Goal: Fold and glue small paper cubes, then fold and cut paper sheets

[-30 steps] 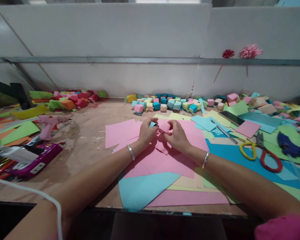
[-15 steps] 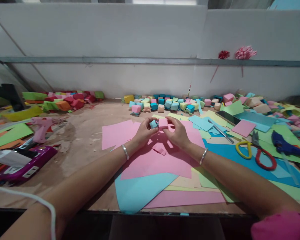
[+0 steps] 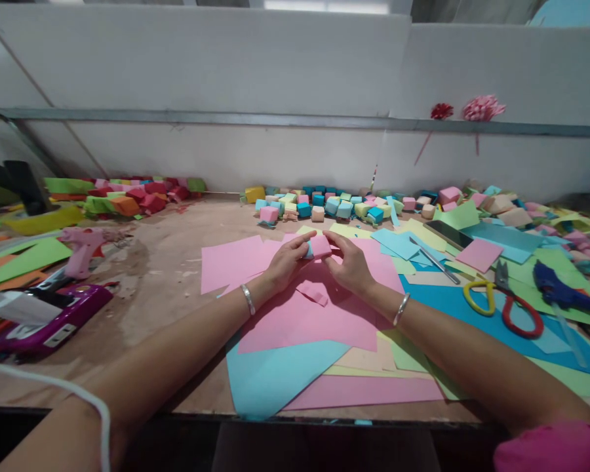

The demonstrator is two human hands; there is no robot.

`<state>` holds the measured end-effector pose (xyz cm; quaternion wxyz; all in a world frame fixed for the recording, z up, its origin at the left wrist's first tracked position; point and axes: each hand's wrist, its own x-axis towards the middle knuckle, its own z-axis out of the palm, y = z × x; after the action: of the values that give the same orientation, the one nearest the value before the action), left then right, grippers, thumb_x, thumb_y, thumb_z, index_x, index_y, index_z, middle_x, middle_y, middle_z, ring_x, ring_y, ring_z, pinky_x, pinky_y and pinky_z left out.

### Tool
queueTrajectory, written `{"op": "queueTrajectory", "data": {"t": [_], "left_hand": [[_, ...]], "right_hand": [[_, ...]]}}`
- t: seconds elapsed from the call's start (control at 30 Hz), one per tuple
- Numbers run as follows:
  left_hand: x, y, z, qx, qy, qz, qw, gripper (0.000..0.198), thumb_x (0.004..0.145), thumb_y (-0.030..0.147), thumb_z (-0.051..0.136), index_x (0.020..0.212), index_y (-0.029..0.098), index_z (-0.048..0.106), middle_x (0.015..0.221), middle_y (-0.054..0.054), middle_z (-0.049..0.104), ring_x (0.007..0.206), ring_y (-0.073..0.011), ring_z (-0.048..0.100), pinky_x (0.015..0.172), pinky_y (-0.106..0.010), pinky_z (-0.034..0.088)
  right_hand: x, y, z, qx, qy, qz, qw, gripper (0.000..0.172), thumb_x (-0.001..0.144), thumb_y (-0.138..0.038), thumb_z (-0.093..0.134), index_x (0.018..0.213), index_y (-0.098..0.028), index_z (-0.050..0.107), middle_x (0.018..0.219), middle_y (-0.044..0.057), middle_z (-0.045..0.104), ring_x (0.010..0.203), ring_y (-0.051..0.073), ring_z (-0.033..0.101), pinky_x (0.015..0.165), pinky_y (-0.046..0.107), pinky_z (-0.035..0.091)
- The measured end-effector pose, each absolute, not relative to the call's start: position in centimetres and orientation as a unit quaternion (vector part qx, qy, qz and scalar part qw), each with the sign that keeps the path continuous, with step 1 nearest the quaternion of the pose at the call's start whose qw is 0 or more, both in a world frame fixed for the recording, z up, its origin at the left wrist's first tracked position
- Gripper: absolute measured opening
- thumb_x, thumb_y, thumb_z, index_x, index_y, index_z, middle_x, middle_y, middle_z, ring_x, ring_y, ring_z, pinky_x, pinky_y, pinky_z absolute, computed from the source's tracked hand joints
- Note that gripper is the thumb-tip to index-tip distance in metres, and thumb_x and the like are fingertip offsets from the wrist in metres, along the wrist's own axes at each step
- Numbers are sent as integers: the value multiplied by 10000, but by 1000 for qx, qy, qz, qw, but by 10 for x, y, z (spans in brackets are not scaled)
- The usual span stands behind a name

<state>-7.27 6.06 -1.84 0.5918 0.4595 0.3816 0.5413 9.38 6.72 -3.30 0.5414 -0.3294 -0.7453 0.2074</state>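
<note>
My left hand [image 3: 286,262] and my right hand [image 3: 350,263] meet over a spread of pink paper sheets [image 3: 305,314]. Between their fingertips they pinch a small pink paper cube [image 3: 320,246], with a light blue piece [image 3: 307,249] pressed against its left side under my left fingers. Both hands are closed around these pieces. A small folded pink scrap [image 3: 313,292] lies on the sheets just below the hands. Each wrist wears a silver bangle.
A row of coloured paper cubes [image 3: 324,204] lines the back wall, and more cubes [image 3: 132,194] sit at the back left. Scissors [image 3: 504,303] and a blue glue gun [image 3: 565,292] lie right. A pink glue gun [image 3: 81,248] and purple stapler [image 3: 54,321] lie left. A phone [image 3: 455,231] rests among sheets.
The hands lifted the pink cube and blue piece off the sheets, then pressed them close together; the blue piece is now mostly covered by my left fingers.
</note>
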Motion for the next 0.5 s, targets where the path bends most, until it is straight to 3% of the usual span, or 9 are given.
{"op": "queueTrajectory", "data": {"t": [0.27,0.5], "left_hand": [[-76,68,-33,479,410,565,533,433,806,414,701,1156,159,678,894,-62,691,728,-147,610,655,-266,508],[-63,63,-28,486,408,569,522,413,856,573,613,1029,202,672,876,-63,681,834,-199,642,678,-287,528]], "right_hand": [[91,62,-31,-343,-749,237,516,422,816,-188,554,1236,-178,588,1235,116,657,1090,219,649,933,391,567],[92,63,-32,-392,-761,210,472,366,815,-189,583,1181,-198,567,1174,98,677,1057,242,652,937,433,536]]}}
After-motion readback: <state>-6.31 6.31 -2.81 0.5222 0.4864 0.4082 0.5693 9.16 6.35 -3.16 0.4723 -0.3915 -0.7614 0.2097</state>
